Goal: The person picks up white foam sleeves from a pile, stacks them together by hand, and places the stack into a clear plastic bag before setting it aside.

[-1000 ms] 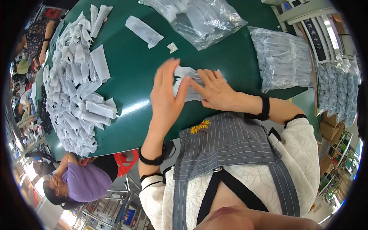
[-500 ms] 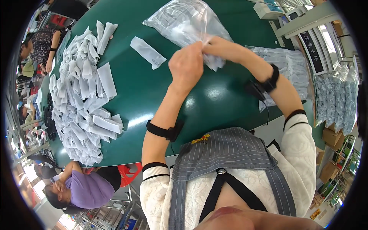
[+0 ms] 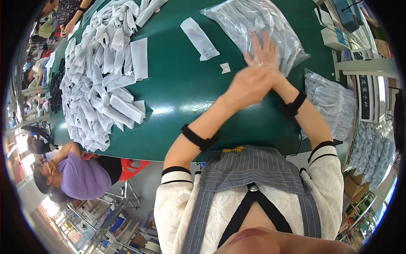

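While right hand (image 3: 263,53) lies flat, grip wide, on clear bag (image 3: 258,21), left hand (image 3: 249,86) crosses, grip unclear; bare table (image 3: 186,93) leftward.

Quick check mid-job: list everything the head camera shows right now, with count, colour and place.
Green table: one, centre.
Heap of white flat pouches: many, table's left.
Single white pouch: one, top centre.
Small white tag: one, near centre.
Large clear plastic bag of pouches: one, top right.
Clear packed bundles: several, right edge.
Seated person in purple top: one, lower left.
Right hand: flat on the large bag.
Left hand: crossed over right wrist.
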Demonstrator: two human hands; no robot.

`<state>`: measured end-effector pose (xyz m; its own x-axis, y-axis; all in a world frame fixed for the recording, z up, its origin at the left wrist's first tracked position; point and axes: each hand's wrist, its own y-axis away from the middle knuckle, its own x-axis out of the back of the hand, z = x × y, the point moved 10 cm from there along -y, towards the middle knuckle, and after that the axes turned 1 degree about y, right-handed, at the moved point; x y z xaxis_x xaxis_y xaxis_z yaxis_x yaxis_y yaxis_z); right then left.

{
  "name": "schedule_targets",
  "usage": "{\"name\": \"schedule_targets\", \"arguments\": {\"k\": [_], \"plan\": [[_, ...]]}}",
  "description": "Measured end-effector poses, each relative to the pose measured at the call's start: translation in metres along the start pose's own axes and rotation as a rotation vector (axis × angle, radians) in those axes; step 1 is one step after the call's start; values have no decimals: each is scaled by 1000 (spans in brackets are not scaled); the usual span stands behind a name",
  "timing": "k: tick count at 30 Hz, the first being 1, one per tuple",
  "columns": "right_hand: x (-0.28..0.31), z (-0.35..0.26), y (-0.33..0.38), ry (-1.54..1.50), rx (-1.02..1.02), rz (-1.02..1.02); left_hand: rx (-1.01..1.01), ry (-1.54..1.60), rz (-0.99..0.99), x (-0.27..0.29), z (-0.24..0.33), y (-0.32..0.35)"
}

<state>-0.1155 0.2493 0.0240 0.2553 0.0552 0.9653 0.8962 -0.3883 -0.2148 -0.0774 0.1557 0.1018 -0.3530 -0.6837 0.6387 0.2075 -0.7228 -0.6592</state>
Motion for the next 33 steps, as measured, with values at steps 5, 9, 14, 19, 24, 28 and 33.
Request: {"name": "schedule_targets", "arguments": {"k": [5,9,14,19,24,28,33], "plan": [[46,24,63,-194,252,79,491,-470,213,64,-117,44],[98,22,90,-338,276,-24,651,-740,306,55,-156,61],[94,-49,54,-783,149,-217,834,-491,162,50,-169,92],[-48,-55,-4,-953,-238,-371,744,-310,118,48,-91,128],[-70,-87,-12,-738,108,-354,753,-617,165,143,-113,155],[-53,-109,5,-930,59,-450,692,-1071,135,206,-157,177],[-28,-99,21,-1205,-96,-430,677,-701,308,233,-172,167]]}}
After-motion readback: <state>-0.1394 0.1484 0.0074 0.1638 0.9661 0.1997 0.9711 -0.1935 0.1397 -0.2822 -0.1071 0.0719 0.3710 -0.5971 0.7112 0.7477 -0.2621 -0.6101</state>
